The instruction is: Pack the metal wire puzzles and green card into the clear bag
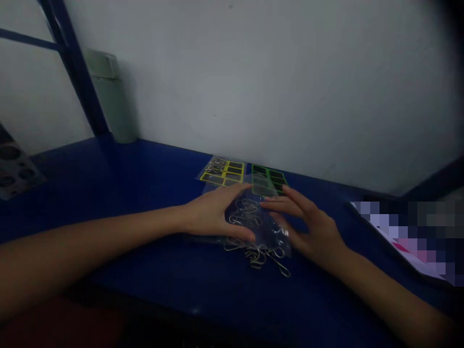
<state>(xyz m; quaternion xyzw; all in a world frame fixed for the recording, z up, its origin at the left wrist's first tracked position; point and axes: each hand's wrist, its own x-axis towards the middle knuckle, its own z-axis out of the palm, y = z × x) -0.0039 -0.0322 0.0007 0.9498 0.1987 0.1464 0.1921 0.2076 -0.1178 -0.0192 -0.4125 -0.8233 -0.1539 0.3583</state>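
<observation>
A clear plastic bag (267, 231) lies on the blue tabletop with several looped metal wire pieces (248, 212) in or under it. More wire pieces, like pins or hooks (268, 258), lie loose at its near edge. My left hand (213, 210) rests at the bag's left side, thumb and fingers spread apart in a C shape. At the right side of the bag is my right hand (311, 227), its fingers apart and the fingertips touching or just over the plastic. I cannot make out anything gripped in either hand.
Behind the bag lie a yellow-bordered label sheet (234, 169) with a small bag of metal pieces (215, 166) and a green-bordered sheet (277, 179). A pale green bottle (112, 96) stands by the wall. Blue frame posts (81, 77) rise at left; papers (391, 241) lie right.
</observation>
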